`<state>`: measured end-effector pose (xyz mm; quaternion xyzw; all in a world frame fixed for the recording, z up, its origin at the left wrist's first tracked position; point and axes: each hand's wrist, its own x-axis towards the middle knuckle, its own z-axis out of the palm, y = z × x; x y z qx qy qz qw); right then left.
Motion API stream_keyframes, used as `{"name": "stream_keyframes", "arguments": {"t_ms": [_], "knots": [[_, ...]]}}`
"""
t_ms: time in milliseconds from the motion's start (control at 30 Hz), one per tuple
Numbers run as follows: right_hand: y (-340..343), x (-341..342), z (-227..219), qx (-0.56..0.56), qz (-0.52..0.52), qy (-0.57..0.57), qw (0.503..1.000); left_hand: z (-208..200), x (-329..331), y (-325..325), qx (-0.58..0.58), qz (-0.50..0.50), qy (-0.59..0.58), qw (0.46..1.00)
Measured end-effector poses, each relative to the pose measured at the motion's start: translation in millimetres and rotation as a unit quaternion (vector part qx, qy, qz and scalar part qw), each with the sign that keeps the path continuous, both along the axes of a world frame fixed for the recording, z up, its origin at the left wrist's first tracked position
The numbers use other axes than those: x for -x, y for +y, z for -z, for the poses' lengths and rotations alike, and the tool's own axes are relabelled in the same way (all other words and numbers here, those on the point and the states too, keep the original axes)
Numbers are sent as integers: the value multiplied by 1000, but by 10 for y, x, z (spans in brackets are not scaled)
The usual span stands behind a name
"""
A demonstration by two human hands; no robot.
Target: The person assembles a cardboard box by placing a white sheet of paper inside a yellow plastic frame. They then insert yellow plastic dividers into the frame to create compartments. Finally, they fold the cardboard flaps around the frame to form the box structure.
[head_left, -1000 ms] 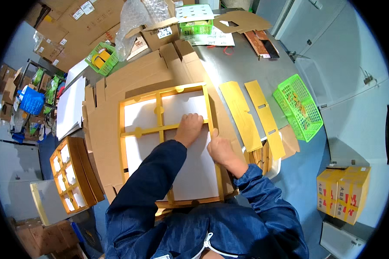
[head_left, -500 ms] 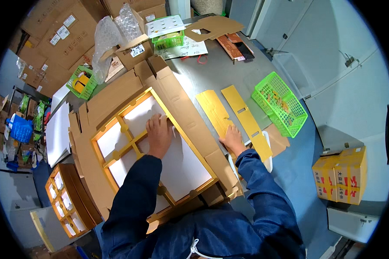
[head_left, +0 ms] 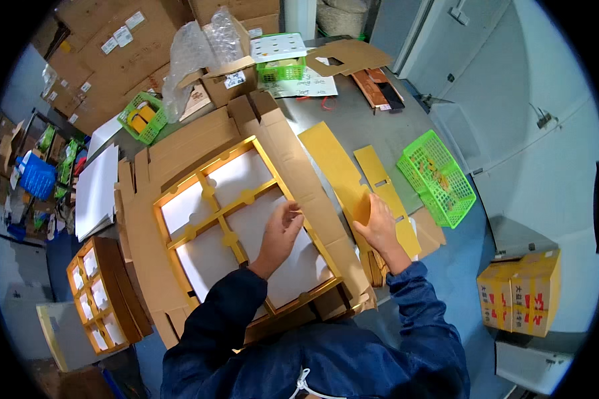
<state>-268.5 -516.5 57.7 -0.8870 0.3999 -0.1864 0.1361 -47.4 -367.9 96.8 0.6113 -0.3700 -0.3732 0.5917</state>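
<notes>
Since earlier, right hand point(head_left: 378, 223) went rightward onto the yellow cardboard strip point(head_left: 353, 186), fingers pinching its near end; strip runs away up-left. Left hand point(head_left: 283, 229) rests open on the divided carton point(head_left: 246, 226).

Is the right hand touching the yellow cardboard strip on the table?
Touching. The head view shows the right hand lying on the yellow cardboard strip, its fingers covering the strip's near end with no gap visible.

The open carton point(head_left: 199, 159) with its divider grid point(head_left: 226, 226) lies on the table point(head_left: 353, 113), card strips point(head_left: 353, 179) just right of it. A mesh basket point(head_left: 436, 178) sits further right; another basket point(head_left: 142, 117) lies far left, and a box point(head_left: 520, 291) stands on the floor, near right.
</notes>
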Motion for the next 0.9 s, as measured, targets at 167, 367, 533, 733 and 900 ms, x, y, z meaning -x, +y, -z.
{"name": "stream_keyframes", "arguments": {"t_ms": [167, 367, 533, 733, 900], "knots": [[751, -302, -1056, 48, -120, -6, 992, -102, 243, 87, -6, 36, 263, 964], [1163, -320, -1057, 20, -165, -49, 985, -163, 329, 527, -1, -23, 211, 977], [1388, -472, -1121, 44, -162, -35, 985, -257, 165, 1111, 28, -1, 159, 987], [1587, -609, -1107, -82, -192, -59, 976, -303, -378, 2354, 126, -179, 230, 948], [1804, -686, -949, -90, -228, -35, 969, 30, -917, 3582, 154, -447, 301, 828]]}}
